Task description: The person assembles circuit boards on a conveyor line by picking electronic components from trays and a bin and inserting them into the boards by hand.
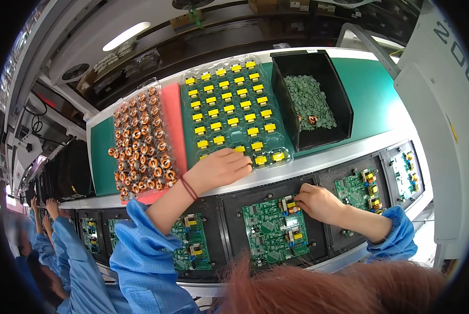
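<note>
My left hand reaches over the near edge of a clear plastic tray with rows of yellow-topped transformers. Its fingers are curled together, and whatever is at their tips is hidden. My right hand is closed in a pinch at the upper right corner of a green circuit board, beside a yellow and orange part there. What the pinch holds, if anything, does not show. The board lies in a black carrier on the line in front of me.
Copper-wound coils fill a clear tray on a red pad. A black bin holds flat green pieces. More circuit boards lie in carriers along the line. Other people's blue sleeves are at the left, and a white machine panel stands right.
</note>
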Available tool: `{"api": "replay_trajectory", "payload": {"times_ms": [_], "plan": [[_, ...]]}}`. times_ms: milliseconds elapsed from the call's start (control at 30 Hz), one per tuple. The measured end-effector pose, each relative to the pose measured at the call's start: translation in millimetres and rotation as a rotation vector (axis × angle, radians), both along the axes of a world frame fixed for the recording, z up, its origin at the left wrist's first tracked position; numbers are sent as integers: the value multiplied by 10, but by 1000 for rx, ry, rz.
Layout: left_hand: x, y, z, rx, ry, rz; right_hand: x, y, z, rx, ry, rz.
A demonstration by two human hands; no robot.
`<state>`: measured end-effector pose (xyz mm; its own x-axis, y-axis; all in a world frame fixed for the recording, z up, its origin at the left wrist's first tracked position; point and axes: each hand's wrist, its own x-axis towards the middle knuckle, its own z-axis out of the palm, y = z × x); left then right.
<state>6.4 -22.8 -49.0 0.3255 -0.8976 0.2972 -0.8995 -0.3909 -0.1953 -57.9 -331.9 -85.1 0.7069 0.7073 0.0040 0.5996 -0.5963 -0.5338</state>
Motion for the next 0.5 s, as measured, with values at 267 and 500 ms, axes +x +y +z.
{"api": "replay_trajectory", "payload": {"times_ms": [267, 500], "plan": [[-932, -768, 116, -596, 700, 381, 7, -202, 25, 22, 55, -48], [-1297, -1259, -272, -480, 657, 339, 585, -165, 491, 316, -346, -318]]}}
